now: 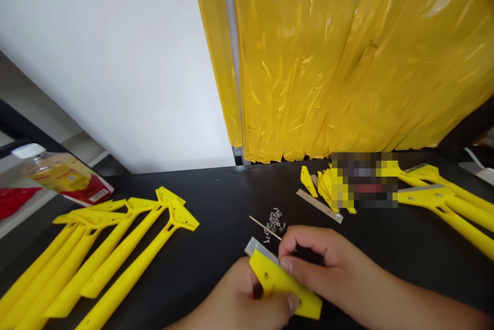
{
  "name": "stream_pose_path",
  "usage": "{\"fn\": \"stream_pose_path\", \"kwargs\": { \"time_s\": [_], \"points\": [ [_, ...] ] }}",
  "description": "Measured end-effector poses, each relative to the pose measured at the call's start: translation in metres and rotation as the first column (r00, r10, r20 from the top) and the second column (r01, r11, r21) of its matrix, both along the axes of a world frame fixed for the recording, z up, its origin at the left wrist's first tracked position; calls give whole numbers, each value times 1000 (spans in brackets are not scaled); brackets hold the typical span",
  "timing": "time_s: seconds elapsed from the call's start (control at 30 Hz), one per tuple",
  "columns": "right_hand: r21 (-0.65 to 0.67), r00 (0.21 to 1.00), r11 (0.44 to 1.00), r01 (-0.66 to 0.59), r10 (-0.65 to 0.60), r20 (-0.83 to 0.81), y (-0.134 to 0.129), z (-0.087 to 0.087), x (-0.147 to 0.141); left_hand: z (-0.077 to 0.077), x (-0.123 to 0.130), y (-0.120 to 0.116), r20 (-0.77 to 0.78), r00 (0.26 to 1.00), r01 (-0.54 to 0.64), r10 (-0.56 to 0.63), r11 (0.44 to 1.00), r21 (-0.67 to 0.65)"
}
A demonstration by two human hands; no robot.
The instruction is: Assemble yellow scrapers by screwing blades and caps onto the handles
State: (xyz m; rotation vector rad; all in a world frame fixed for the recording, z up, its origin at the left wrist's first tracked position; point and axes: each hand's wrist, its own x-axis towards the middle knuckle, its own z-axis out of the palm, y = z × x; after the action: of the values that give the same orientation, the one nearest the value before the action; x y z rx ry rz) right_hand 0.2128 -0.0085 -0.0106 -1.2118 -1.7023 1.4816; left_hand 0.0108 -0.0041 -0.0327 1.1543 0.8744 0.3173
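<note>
My left hand (250,294) is closed round a yellow plastic scraper head (283,283), its thumb pressed on the face. A metal blade (252,248) sticks out along the head's upper edge. In my right hand (328,263) is a screwdriver (266,228); its thin shaft points up and left, and its dark handle is mostly hidden in the palm. The right thumb and fingertips touch the blade edge of the head. Just beyond the hands lies a small pile of screws and nuts (275,223). A loose blade (319,205) rests behind them.
Several yellow scraper handles (127,247) lie side by side at left, near a tilted bottle (69,175). Yellow plates (326,186) are heaped at the back right, partly blurred out. Bladed scrapers (428,196) lie at right. A yellow plastic curtain (328,62) hangs behind the black table (216,201).
</note>
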Motion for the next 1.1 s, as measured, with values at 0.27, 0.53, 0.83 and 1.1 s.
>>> {"fn": "stream_pose_path", "kwargs": {
  "time_s": [0.27, 0.53, 0.83, 1.1],
  "points": [
    [159, 965, 981, -107, 64, 254, -5, 15, 8, 2, -1, -1, 75, 996, 43, -43, 999, 0],
    [189, 947, 965, -185, 123, 296, -5, 22, 17, 5, -2, -2, 48, 997, 68, -67, 997, -22],
    [173, 922, 951, -256, 186, 339, -9, 22, 19, 9, -2, -3, 38, 994, 100, -98, 994, -35],
    [199, 954, 960, -197, 141, 266, -9, 16, 12, 7, -2, 0, -20, 994, 109, -109, 994, -27]
  ]
}}
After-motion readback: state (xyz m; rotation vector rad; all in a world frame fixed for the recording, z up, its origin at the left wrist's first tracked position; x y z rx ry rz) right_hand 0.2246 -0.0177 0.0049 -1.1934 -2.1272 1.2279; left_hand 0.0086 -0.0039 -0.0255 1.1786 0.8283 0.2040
